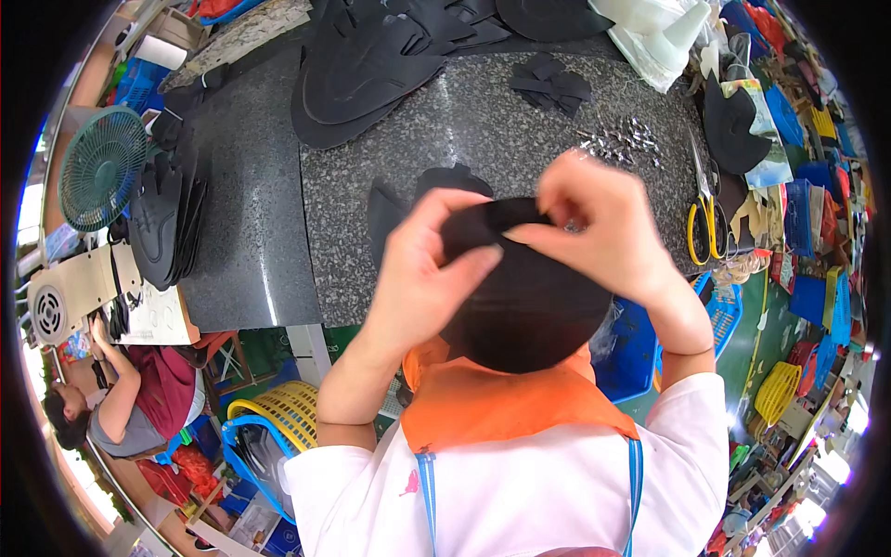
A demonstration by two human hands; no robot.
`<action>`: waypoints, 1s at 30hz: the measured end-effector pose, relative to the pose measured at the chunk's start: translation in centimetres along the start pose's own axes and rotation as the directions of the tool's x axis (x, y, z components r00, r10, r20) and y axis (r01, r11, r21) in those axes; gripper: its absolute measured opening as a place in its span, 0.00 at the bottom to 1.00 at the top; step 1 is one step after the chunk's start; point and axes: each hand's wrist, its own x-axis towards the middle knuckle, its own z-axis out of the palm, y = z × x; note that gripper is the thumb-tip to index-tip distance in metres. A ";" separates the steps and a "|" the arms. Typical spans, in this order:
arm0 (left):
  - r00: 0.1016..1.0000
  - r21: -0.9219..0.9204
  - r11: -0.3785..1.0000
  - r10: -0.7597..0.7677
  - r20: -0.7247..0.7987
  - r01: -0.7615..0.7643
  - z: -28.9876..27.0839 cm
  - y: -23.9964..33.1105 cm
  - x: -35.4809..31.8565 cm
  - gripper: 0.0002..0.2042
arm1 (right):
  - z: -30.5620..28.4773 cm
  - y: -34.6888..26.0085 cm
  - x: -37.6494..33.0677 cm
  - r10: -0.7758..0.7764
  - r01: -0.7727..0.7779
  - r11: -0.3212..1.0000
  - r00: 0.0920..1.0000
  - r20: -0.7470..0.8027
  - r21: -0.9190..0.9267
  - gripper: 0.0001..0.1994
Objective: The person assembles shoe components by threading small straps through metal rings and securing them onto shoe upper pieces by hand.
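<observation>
A black rounded sheet piece (529, 311) with a curled upper edge is held up close to my chest, over the table's near edge. My left hand (422, 265) is closed on its left side, thumb on the near face and fingers behind. Slightly blurred, my right hand (599, 218) pinches the upper right edge. Whether something small is between those fingers is hidden. Just beyond my hands, more black cut pieces (385, 218) lie on the speckled stone tabletop (343, 176). Small shiny metal parts (622, 141) are scattered past my right hand.
Yellow-handled scissors (705, 223) lie at the table's right edge. Stacked black pieces (367, 84), black strips (550, 85) and a white plastic bag (661, 42) sit farther back. At left are another black stack (167, 223), a green fan (102, 167) and a seated person (139, 399).
</observation>
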 end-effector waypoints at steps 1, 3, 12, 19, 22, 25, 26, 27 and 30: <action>0.999 -0.215 0.976 -0.035 -0.015 0.031 -0.3 0.6 0.3 0.18 | -0.9 0.6 -0.3 0.098 -0.065 0.965 0.988 -0.119 0.253 0.11; 0.999 -0.323 0.945 -0.047 0.014 0.049 -0.8 1.0 0.7 0.20 | -2.3 3.7 -0.1 0.276 -0.124 0.804 0.944 -0.180 0.581 0.10; 0.994 -0.366 0.926 -0.071 0.082 0.096 0.0 1.0 0.5 0.21 | 3.8 2.7 -0.5 -0.301 0.330 0.930 0.936 -0.182 0.159 0.13; 0.998 -0.439 0.898 -0.015 0.053 0.037 0.0 0.4 0.1 0.19 | 4.0 3.2 -1.0 -0.569 0.524 0.815 0.804 -0.174 -0.246 0.18; 0.998 -0.458 0.888 -0.015 0.069 0.045 -0.3 0.7 0.0 0.19 | 3.7 2.8 -1.0 -0.580 0.531 0.805 0.800 -0.157 -0.265 0.18; 0.998 -0.499 0.866 0.001 0.068 0.034 0.0 0.8 0.0 0.18 | 3.8 2.9 -0.8 -0.590 0.541 0.799 0.790 -0.167 -0.263 0.18; 0.997 -0.499 0.866 0.000 0.071 0.035 -0.1 0.7 0.0 0.18 | 3.8 3.0 -0.8 -0.592 0.543 0.798 0.787 -0.174 -0.261 0.17; 0.996 -0.507 0.861 0.005 0.086 0.039 -0.2 0.5 0.1 0.18 | 3.7 2.9 -0.8 -0.591 0.541 0.799 0.787 -0.175 -0.263 0.17; 0.995 -0.509 0.859 -0.005 0.097 0.054 0.0 0.7 0.0 0.18 | 3.8 2.7 -0.6 -0.572 0.526 0.815 0.796 -0.196 -0.244 0.18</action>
